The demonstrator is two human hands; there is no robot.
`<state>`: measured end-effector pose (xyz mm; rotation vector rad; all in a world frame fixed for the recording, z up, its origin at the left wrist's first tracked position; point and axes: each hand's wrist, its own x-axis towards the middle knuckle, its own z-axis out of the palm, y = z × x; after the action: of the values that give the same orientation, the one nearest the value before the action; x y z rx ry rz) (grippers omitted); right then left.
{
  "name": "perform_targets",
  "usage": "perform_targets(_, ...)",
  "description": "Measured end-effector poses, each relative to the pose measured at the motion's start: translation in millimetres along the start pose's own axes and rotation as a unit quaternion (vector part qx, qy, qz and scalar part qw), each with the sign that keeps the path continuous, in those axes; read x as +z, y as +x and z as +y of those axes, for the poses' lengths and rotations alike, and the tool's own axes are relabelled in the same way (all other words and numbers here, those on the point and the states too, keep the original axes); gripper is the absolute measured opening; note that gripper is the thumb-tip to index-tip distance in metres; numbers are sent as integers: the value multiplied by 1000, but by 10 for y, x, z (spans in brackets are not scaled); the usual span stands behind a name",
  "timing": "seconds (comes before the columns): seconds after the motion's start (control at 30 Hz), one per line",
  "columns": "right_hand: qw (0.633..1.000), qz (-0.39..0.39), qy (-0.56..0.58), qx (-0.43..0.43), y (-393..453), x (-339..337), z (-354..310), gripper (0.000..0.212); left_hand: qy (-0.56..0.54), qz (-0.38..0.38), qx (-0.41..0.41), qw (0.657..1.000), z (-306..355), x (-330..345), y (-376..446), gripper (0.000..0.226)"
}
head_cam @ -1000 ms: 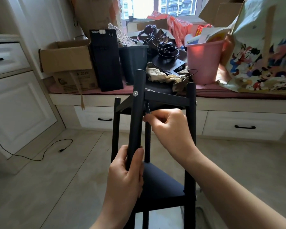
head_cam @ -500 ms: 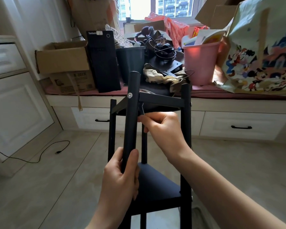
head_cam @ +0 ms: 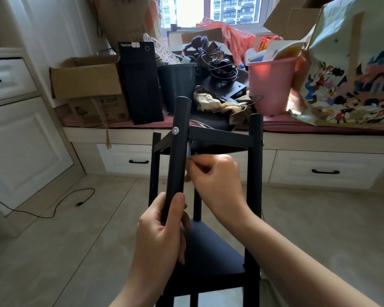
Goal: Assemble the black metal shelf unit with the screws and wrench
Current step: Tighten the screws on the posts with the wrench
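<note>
Black metal shelf unit: it stood upright on the tiled floor, right in front of the person and just before the window seat.
Near post: a round black tube, tilted slightly, with a silver screw seated in its outer face at the level of the top frame.
Left hand: its grip was wrapped tight around the near post, low down, thumb laid along the tube.
Right hand: fingers pinched shut on the wrench, just behind the near post and under the top frame.
Wrench: a thin silver rod, standing nearly upright, its upper end up at the corner of the frame; whether it was seated in a screw could not be told.
Lower shelf: a dark panel between the posts, below both hands.
Background: cardboard box, pink bucket and a cartoon-print bag crowded the window seat, well apart from the shelf.
</note>
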<state>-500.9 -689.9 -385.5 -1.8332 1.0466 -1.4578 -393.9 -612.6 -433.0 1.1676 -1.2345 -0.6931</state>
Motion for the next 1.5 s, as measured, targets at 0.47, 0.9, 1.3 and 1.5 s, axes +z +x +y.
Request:
perform_targets(0.47, 998, 50, -17, -40, 77, 219, 96, 23, -12, 0, -7, 1000, -21, -14, -32, 54)
perform_targets(0.9, 997, 14, -62, -40, 63, 164, 96, 26, -2, 15, -1, 1000, -9, -46, -12, 56)
perform_targets(1.3, 996, -63, -62, 20, 53, 72, 113, 29, 5, 6, 13, 1000, -14, 6, -22, 57)
perform_targets(1.5, 998, -1, -59, 15, 65, 11, 63, 33, 2, 9, 8, 1000, -21, -5, -7, 58)
